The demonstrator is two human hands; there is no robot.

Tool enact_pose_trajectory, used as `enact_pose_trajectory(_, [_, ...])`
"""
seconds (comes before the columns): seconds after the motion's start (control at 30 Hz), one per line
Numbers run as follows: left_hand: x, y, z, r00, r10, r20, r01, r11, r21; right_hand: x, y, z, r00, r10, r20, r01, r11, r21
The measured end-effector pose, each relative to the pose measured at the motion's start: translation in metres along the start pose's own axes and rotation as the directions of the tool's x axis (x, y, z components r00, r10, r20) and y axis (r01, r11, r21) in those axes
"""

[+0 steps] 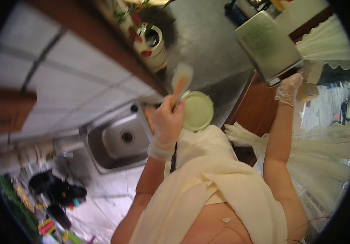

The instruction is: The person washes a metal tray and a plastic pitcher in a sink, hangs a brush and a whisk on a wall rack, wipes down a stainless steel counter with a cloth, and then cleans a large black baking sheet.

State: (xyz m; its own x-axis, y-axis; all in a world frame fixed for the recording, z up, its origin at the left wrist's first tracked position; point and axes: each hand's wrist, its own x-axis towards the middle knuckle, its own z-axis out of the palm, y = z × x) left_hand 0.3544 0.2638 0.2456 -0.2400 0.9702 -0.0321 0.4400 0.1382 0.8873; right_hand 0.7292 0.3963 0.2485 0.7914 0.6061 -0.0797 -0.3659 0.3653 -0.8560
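My left hand [167,122], in a clear plastic glove, grips a spatula [179,84] with an orange handle and a pale translucent head pointing away from me. Right beside its thumb is a round, light green lid or shallow container [198,111] with small tabs; whether the same hand supports it cannot be seen. My right hand [289,87], also gloved, reaches out to the near edge of a flat, rectangular metal-topped appliance [267,45]. Its fingers are at that edge, but their grip is unclear. An amber-coloured object [309,92] shows just beyond the wrist.
To the left is a stainless steel sink [127,137] below a tiled wall [80,61]. A white pot [152,42] with a plant stands ahead. Brown wooden furniture [251,106] and sheer curtains [318,149] lie to the right. Black items [57,187] and clutter fill the lower left.
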Motion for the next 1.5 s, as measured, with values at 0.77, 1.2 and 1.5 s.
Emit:
enact_pose_trajectory(0.77, [0.364, 0.152, 0.147, 0.996, -0.085, -0.038, 0.088, 0.993, 0.084, 0.342, 0.109, 0.161, 0.985, -0.167, 0.039, 0.135, 0.615, -0.777])
enact_pose_trajectory(1.2, [0.581, 0.222, 0.161, 0.977, -0.080, -0.196, 0.079, 0.997, -0.012, 0.478, 0.170, 0.402, 0.899, -0.271, 0.343, 0.424, 0.347, -0.837])
enact_pose_trajectory(1.5, [0.720, 0.236, 0.164, 0.969, -0.160, -0.190, 0.135, 0.981, -0.137, 0.567, 0.191, 0.489, 0.960, -0.112, 0.257, 0.267, 0.645, -0.716])
